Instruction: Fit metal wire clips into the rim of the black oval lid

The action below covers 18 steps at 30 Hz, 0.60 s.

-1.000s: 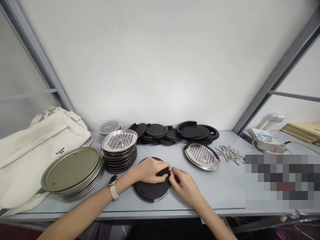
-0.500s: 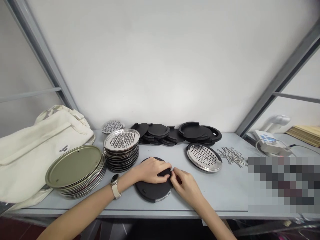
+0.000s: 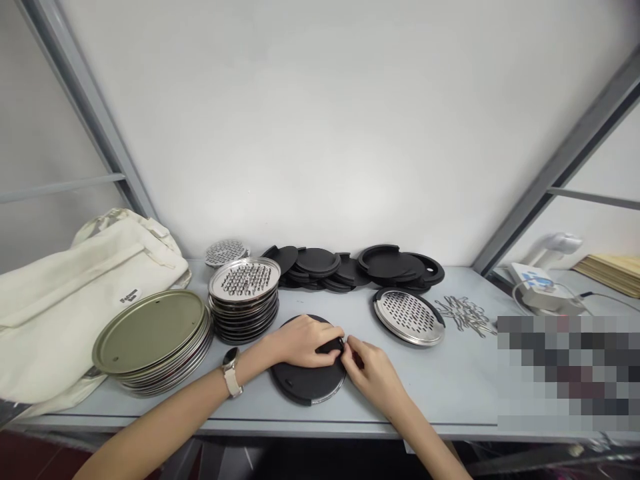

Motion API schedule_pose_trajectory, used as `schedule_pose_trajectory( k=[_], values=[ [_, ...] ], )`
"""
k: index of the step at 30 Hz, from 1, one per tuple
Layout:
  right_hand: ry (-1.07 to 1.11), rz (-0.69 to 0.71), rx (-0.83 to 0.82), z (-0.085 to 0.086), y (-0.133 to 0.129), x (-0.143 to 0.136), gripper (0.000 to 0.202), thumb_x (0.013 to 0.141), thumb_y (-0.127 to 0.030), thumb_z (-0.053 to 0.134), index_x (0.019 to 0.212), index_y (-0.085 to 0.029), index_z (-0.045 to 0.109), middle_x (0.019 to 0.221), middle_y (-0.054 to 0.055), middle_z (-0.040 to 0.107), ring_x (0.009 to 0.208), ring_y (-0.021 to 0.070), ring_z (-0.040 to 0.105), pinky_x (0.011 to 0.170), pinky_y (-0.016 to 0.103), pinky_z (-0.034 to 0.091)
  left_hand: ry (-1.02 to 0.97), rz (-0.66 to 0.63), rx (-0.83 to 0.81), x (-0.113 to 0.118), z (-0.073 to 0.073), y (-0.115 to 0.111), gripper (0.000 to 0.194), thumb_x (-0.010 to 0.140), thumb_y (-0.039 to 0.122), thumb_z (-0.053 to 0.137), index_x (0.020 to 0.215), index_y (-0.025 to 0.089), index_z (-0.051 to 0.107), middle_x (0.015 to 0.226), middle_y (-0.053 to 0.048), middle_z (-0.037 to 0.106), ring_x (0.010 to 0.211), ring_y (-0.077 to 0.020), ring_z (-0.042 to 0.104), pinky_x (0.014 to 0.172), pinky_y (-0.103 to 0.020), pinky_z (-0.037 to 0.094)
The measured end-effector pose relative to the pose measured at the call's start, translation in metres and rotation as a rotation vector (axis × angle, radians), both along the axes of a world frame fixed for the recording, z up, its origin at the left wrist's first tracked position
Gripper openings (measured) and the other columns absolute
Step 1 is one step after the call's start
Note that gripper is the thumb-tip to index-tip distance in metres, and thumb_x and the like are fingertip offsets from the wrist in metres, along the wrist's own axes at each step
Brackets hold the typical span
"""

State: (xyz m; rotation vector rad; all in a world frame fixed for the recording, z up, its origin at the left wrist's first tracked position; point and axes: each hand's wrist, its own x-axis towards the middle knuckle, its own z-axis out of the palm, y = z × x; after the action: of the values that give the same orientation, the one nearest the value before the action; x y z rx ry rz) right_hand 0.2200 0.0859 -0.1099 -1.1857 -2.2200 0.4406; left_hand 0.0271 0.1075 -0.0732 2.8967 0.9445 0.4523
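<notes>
A round black disc lies flat near the table's front edge, with a strip of bare metal rim along its lower right side. Across its top rests my left hand, thumb and fingers closed at the disc's right edge. My right hand meets it there, thumb and forefinger pinching a small metal clip against the rim; the fingertips hide most of it. To the right is a round grater in a black holder, and beyond it a loose pile of wire clips.
Left stand a stack of round graters and a stack of olive-green lids, beside a cream cloth bag. Black round holders lie heaped along the wall. A white box with cables sits far right.
Both hands stay at the disc's right edge. The right fingertips have shifted very slightly, and less of the shiny metal shows between the hands.
</notes>
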Motion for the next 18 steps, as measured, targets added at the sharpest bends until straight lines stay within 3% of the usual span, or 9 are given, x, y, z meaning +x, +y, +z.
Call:
schedule_pose_trajectory(
  k=[18],
  values=[
    [0.018,-0.003,-0.051,0.0007,-0.0009,0.0009,0.025,0.092,-0.028,0.034,0.068,-0.022,0.035,0.056,-0.003,0.048,0.050,0.0125,0.043,0.051,0.022,0.028,0.030,0.005,0.020,0.0003,-0.0015,-0.0002,0.019,0.086,0.031,0.049,0.100,0.019,0.050,0.083,-0.002,0.063,0.072,-0.0183,0.060,0.063,-0.027,0.038]
  ],
)
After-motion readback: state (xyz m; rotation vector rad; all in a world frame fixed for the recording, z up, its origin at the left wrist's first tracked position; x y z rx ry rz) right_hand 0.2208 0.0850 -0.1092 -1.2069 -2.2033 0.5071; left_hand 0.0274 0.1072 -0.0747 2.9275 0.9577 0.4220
